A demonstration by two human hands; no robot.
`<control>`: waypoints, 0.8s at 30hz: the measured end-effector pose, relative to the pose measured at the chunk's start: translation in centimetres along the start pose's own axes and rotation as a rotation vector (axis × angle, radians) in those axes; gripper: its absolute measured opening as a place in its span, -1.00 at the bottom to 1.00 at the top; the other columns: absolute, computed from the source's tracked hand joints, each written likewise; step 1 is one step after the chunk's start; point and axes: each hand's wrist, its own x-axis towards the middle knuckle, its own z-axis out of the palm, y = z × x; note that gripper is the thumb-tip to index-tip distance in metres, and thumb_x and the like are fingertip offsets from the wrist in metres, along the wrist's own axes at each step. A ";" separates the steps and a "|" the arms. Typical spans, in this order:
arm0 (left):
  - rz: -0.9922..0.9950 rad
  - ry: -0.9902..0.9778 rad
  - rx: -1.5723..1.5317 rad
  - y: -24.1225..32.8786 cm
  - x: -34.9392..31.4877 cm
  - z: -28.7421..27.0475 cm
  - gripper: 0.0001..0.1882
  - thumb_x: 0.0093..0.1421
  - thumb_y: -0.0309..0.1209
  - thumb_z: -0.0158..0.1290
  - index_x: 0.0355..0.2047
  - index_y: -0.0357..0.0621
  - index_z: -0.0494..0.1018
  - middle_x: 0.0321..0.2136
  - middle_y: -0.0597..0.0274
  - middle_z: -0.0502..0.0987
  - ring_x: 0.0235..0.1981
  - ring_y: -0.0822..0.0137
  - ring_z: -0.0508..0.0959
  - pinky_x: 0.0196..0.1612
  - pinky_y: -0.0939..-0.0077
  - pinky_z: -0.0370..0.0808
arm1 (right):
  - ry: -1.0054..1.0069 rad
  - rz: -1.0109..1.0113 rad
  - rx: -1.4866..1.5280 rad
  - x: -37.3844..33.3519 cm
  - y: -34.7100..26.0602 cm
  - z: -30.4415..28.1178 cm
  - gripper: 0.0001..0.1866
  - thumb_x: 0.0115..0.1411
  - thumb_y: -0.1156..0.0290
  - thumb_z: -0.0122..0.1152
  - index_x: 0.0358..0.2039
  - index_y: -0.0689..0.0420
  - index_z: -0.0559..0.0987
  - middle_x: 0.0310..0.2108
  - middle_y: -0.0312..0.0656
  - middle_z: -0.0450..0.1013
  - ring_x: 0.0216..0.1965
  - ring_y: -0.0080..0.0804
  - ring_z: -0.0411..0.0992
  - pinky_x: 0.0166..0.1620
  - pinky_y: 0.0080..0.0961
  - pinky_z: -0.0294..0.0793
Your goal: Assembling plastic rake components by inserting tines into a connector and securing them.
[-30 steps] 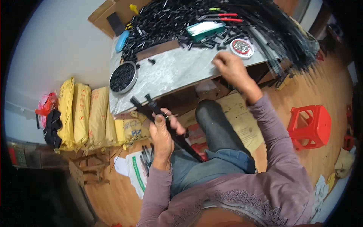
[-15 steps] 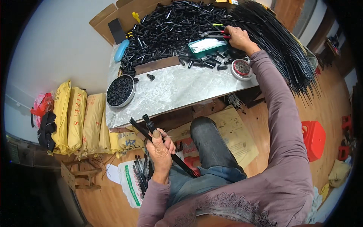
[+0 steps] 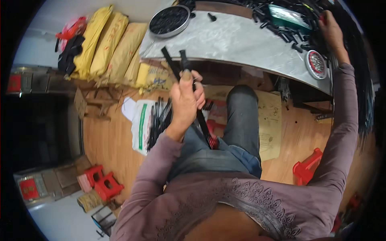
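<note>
My left hand [image 3: 185,98] is closed round several long black strips [image 3: 204,122], held at a slant above my lap, their lower ends showing red. A short black tubular piece with a flared end [image 3: 184,58] stands up beside my left thumb. My right hand [image 3: 333,34] is stretched to the far right of the table, its fingers bent round the red handle of the pliers [image 3: 323,18]; the jaws cannot be made out here. Close to that hand are a teal box with a shiny top [image 3: 290,18] and a round dish of small metal pieces [image 3: 316,65].
The pale table [image 3: 237,40] carries a round tin of black rings [image 3: 169,21] and loose black tubular pieces [image 3: 284,35]. Long black rods [image 3: 364,96] hang over its right end. Yellow sacks [image 3: 114,44] line the wall. Red stools [image 3: 307,165] stand on the floor.
The view has tilted down, so the table sits higher in the picture. My left hand keeps its hold on the black strips. My right hand remains by the red-handled pliers.
</note>
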 end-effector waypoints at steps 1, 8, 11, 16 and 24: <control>0.009 -0.010 0.016 0.0 0.0 0.1 -0.48 0.32 0.08 -0.16 -0.30 -0.22 0.32 -0.72 0.41 0.14 -0.78 0.56 0.17 -0.72 0.62 0.13 | 0.031 0.033 -0.003 0.6 1.8 0.7 -0.71 0.20 0.28 0.13 -0.11 0.08 0.38 -0.31 -0.05 0.50 -0.33 -0.11 0.50 -0.22 -0.29 0.48; 0.077 -0.052 0.059 0.5 -1.3 -0.2 -0.37 0.31 0.16 -0.23 -0.16 -0.27 0.32 -0.74 0.46 0.10 -0.78 0.61 0.10 -0.72 0.67 0.11 | -0.380 0.259 0.854 -5.1 -11.5 -7.8 -0.79 0.28 0.26 0.06 -0.22 0.13 0.47 -0.53 -0.39 0.34 -0.49 -0.64 0.33 -0.44 -0.71 0.32; 0.076 -0.025 0.044 1.1 -2.3 -1.2 -0.34 0.27 0.19 -0.16 -0.20 -0.30 0.34 -0.71 0.42 0.16 -0.77 0.60 0.18 -0.72 0.67 0.17 | -0.196 -0.130 0.745 -12.4 -20.3 -8.1 -0.93 0.18 0.51 0.11 -0.34 0.13 0.40 -0.38 -0.29 0.36 -0.34 -0.55 0.35 -0.29 -0.66 0.40; 0.069 -0.066 0.007 0.7 -2.3 -1.5 -0.34 0.27 0.19 -0.16 -0.26 -0.32 0.35 -0.72 0.42 0.20 -0.76 0.60 0.22 -0.72 0.68 0.17 | -0.279 -0.414 0.593 -16.9 -28.4 -11.5 -0.58 -0.28 0.71 0.24 -0.34 0.16 0.35 -0.26 -0.09 0.36 -0.25 -0.10 0.37 -0.13 -0.35 0.34; 0.130 -0.054 -0.009 1.3 -3.2 -2.1 -0.36 0.28 0.19 -0.18 -0.26 -0.28 0.38 -0.69 0.38 0.27 -0.78 0.59 0.19 -0.73 0.66 0.18 | -0.253 -0.525 0.415 -16.4 -31.2 -11.8 -0.54 -0.27 0.67 0.28 -0.29 0.14 0.36 -0.25 -0.13 0.36 -0.24 -0.12 0.36 -0.17 -0.31 0.30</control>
